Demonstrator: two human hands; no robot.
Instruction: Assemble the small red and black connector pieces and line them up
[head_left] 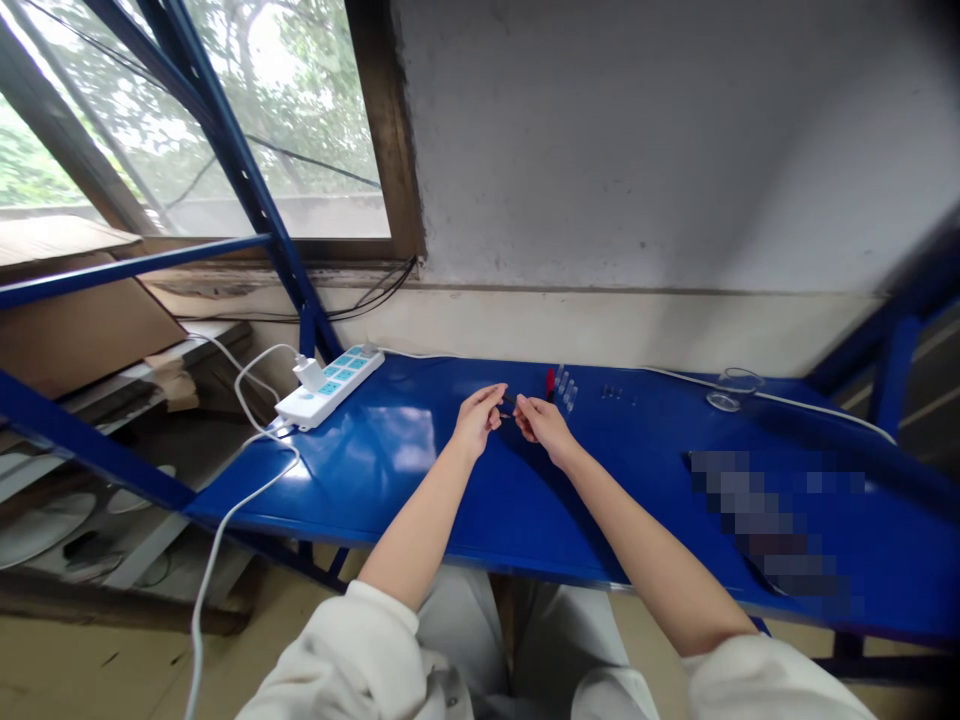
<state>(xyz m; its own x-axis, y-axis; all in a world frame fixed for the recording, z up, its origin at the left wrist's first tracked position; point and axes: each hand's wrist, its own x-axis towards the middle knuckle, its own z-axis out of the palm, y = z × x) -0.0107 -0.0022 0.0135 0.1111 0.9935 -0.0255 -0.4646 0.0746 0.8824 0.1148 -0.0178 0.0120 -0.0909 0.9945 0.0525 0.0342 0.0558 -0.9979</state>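
Observation:
Over the middle of the blue table, my left hand (pixel 478 420) and my right hand (pixel 546 428) are close together, fingers pinched. Between them is a small dark, slim piece (pixel 509 401), held from both sides; its kind is too small to make out. A second thin tip shows just below it, near the left fingertips. Just beyond my right hand lies a slim red and black item (pixel 550 383), partly hidden by the hand. Several clear little tubes (pixel 566 390) lie beside it. Farther right are several tiny clear pieces (pixel 611 391).
A white power strip (pixel 330 388) with a plug in it lies at the table's left end, its cable hanging over the edge. A clear round container (pixel 724 402) stands at the back right, by a white cable (pixel 817 408). A blurred-out dark object (pixel 765 520) lies front right.

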